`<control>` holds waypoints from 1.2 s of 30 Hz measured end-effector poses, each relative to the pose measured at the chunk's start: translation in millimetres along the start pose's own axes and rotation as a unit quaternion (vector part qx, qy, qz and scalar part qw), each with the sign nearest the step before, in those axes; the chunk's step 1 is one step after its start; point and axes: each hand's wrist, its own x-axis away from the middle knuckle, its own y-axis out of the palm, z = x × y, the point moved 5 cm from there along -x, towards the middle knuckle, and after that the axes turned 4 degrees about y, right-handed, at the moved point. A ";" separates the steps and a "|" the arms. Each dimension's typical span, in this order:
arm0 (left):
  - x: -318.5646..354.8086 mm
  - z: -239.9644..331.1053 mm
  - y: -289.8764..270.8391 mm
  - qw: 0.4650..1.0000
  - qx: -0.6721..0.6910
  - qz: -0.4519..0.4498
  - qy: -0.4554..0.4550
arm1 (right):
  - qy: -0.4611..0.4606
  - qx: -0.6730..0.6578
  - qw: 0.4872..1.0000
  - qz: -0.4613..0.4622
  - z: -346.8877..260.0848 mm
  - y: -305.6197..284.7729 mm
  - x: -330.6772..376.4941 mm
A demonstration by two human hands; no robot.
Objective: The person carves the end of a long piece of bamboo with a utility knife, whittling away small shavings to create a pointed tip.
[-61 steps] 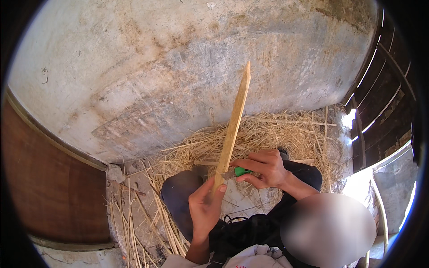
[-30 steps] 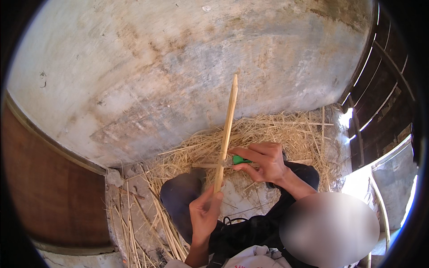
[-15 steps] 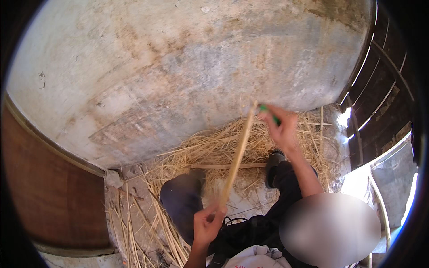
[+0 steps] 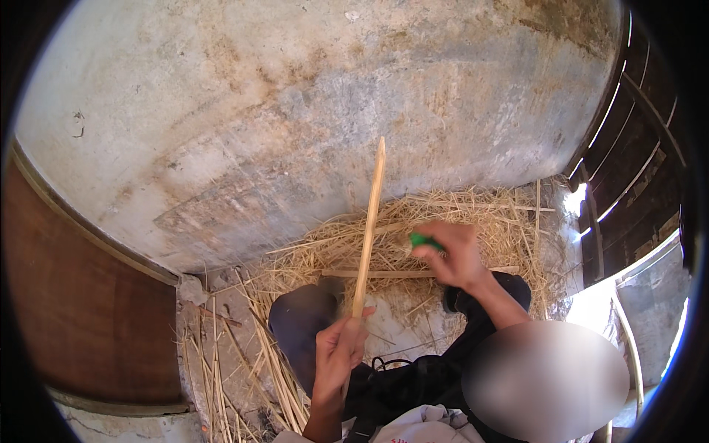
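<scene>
Weathered grey concrete wall across most of frame, stained and patchy. Brown panel at lower left. Dry straw heaped at wall base, centre to right, more strewn over bare floor at lower centre-left. Dark slatted wooden wall at right, bright daylight through gaps.

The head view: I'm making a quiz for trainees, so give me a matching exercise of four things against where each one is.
Things:
1. wooden stick
2. green-handled tool
3. straw
4. short flat slat

Places:
A. lying across the straw
B. spread on the ground at the foot of the wall
C. in the left hand, pointing up
D. in the right hand

Pairs: 1-C, 2-D, 3-B, 4-A
</scene>
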 end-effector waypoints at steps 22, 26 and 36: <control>-7.3 21.6 18.5 0.944 -0.264 0.069 0.184 | -0.110 0.089 0.987 -0.079 -48.9 20.3 18.0; -5.1 14.3 16.9 0.936 -0.296 0.061 0.181 | -0.063 0.108 0.991 -0.056 -33.6 13.9 15.2; 27.0 -15.5 13.3 0.940 -0.315 0.008 0.128 | 0.202 0.101 0.962 0.155 65.4 -70.5 -24.8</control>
